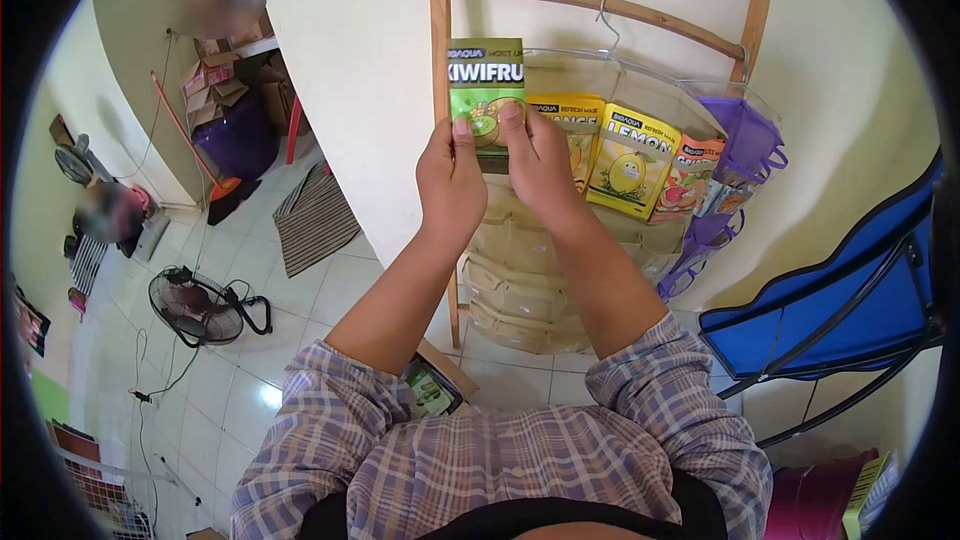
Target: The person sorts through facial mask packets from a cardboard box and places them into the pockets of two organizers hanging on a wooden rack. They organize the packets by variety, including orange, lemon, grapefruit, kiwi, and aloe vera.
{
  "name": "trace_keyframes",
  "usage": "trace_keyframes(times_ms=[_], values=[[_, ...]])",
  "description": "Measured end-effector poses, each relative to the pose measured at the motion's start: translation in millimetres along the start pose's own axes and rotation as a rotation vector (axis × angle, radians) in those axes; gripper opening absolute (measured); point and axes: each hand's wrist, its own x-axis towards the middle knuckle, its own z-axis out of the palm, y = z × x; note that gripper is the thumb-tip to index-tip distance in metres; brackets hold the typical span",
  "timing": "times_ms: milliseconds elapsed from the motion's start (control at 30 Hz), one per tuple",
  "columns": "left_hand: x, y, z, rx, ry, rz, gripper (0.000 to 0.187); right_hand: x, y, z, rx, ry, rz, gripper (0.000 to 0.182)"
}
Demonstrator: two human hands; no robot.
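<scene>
A green face-mask packet lettered "KIWIFRU" point(487, 85) is held upright between my two hands. My left hand point(448, 170) grips its lower left edge with the thumb on the front. On the lower right, my right hand point(545, 162) does the same, thumb over the kiwi picture. Behind the hands hangs a beige pocket organizer point(520, 275). Its upper pockets carry a yellow "LEMON" packet point(632, 162), an orange-yellow packet point(575, 105) partly covered by my right hand, and a pinkish-orange packet point(688, 178).
The organizer hangs from a wooden ladder rack point(590, 2) against the wall. Purple hanging pockets point(742, 135) are beside it. A blue folded item with black legs point(820, 285) leans at right. On the left floor stand a fan point(200, 305) and a striped mat point(312, 222). An open box point(432, 390) lies below.
</scene>
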Motion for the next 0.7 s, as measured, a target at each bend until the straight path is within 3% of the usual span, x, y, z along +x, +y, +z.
trace_keyframes(times_ms=[133, 200, 233, 333, 400, 500, 600, 700], values=[[5.9, -0.7, -6.2, 0.176, 0.013, 0.083, 0.032, 2.3, 5.9, 7.5, -0.125, 0.140, -0.124, 0.045], [15.7, -8.6, -13.3, 0.420, 0.088, 0.326, 0.029, 6.7, 10.0, 6.2, -0.189, 0.174, -0.181, 0.044], [22.4, -4.4, -18.0, 0.421, 0.088, 0.327, 0.029, 8.9, 8.4, 5.2, -0.236, 0.162, -0.218, 0.041], [47.8, 27.7, -34.7, 0.420, -0.269, 0.039, 0.024, 24.9, 2.9, -5.7, -0.377, 0.070, -0.294, 0.035], [77.6, 25.5, -42.8, 0.420, -0.327, 0.058, 0.023, 41.9, 0.6, -16.9, -0.473, -0.015, -0.332, 0.032], [103.5, 31.9, -43.4, 0.319, -0.376, 0.064, 0.026, 60.1, -7.8, -33.9, -0.482, -0.336, -0.196, 0.024], [111.8, 29.6, -34.6, 0.172, -0.361, 0.091, 0.028, 73.2, -36.0, -45.7, -0.725, -0.384, -0.044, 0.025], [113.8, 16.4, -25.4, 0.066, -0.384, 0.074, 0.029, 79.1, -19.9, -51.9, -0.762, -0.262, -0.126, 0.027]])
